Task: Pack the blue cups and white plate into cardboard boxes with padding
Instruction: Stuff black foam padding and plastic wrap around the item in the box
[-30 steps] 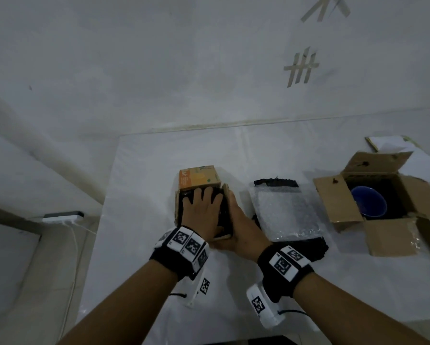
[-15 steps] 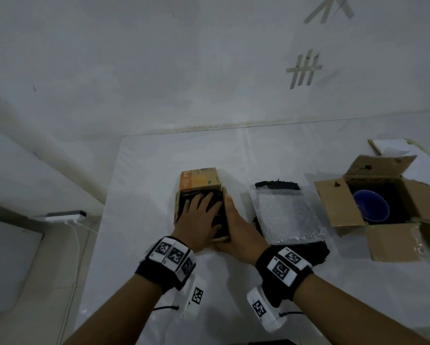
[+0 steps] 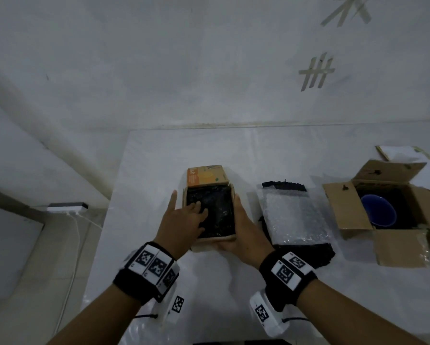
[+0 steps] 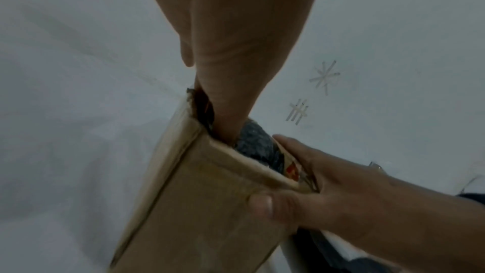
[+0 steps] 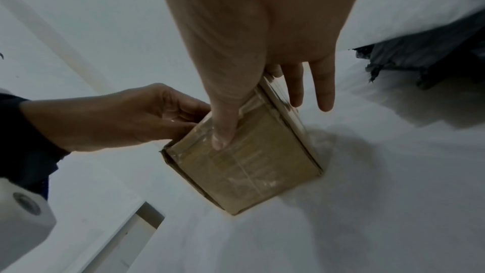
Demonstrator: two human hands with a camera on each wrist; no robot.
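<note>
A small cardboard box [image 3: 210, 238] with an orange far flap stands on the white table, lined with black padding [image 3: 220, 210]. My left hand [image 3: 191, 212] reaches in from the left, fingers spread and pressing on the padding, thumb outside the left wall. My right hand [image 3: 243, 230] grips the box's right near corner. In the left wrist view its thumb lies on the near wall of the box [image 4: 204, 205] and its fingers run along the right side. A blue cup [image 3: 379, 212] sits in a larger open box [image 3: 345, 207] at the right. No white plate shows.
A bubble wrap sheet [image 3: 293, 215] lies on black padding between the two boxes. A flat white item [image 3: 403, 155] lies behind the larger box. The table's left edge [image 3: 114, 195] is close to the small box, with a power strip [image 3: 67, 207] on the floor beyond.
My left hand has slid back and to the left, uncovering most of the black padding in the small box. The right hand keeps its hold on the box.
</note>
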